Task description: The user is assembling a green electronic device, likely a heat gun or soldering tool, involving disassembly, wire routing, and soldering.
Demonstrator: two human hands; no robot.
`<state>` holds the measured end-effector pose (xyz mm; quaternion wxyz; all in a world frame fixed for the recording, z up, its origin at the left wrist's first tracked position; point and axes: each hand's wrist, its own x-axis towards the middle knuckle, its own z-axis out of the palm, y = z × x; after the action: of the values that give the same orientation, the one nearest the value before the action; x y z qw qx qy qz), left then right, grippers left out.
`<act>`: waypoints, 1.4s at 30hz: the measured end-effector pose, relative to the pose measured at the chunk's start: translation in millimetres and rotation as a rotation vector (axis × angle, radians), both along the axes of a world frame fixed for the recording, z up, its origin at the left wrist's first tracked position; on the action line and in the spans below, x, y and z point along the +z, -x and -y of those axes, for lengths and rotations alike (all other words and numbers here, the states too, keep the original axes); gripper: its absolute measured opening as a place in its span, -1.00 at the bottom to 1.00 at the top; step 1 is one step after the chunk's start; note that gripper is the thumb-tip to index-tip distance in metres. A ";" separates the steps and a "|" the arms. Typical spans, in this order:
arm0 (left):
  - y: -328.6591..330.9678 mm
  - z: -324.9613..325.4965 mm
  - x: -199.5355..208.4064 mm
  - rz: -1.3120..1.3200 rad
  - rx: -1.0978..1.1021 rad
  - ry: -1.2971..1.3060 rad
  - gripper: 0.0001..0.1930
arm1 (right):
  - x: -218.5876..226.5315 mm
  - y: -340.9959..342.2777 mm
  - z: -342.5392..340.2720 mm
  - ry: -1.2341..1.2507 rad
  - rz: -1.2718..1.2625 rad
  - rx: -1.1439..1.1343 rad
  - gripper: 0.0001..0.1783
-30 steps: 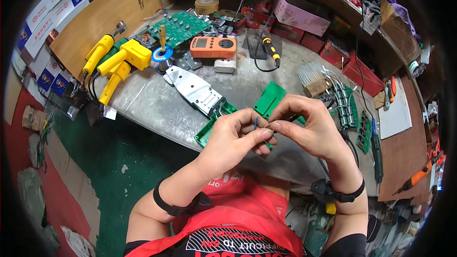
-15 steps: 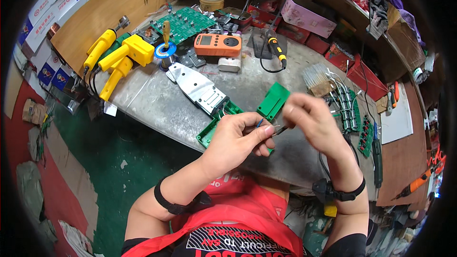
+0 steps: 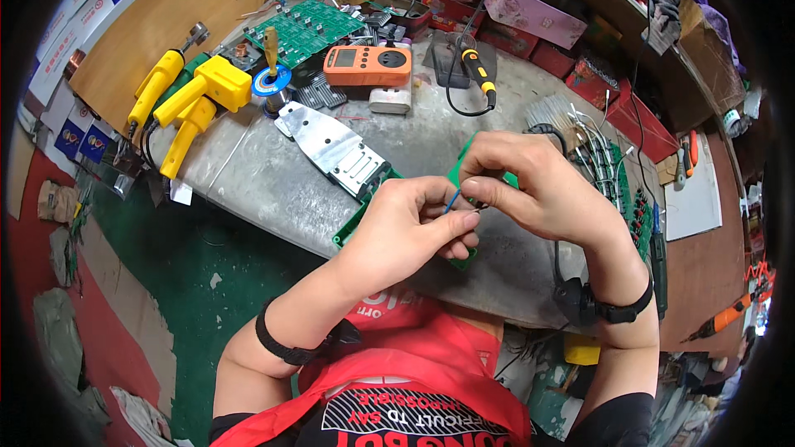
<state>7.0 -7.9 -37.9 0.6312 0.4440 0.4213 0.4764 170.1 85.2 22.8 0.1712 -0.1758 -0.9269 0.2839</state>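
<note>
Holding blue wire in L grip, R grip pinched narrow nr its upper end.

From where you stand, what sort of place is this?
Probably an electronics assembly or repair workshop: the bench holds green circuit boards, an orange meter and yellow corded tools.

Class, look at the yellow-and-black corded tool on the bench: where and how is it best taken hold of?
Probably around the middle of its yellow-and-black handle, coming from the near right side. The handle is slim and slants toward the person; its black cord leaves the near end and loops left, so the right side looks freer.
</note>
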 end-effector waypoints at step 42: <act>3.1 5.4 -5.5 0.128 -0.072 -0.032 -0.79 | -13.0 -35.2 9.2 0.998 -0.097 -0.267 -0.72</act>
<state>3.8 -13.3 -43.4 0.6662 0.4376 0.3564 0.4875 205.3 76.0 9.8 0.1439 -0.3392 -0.6394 0.6748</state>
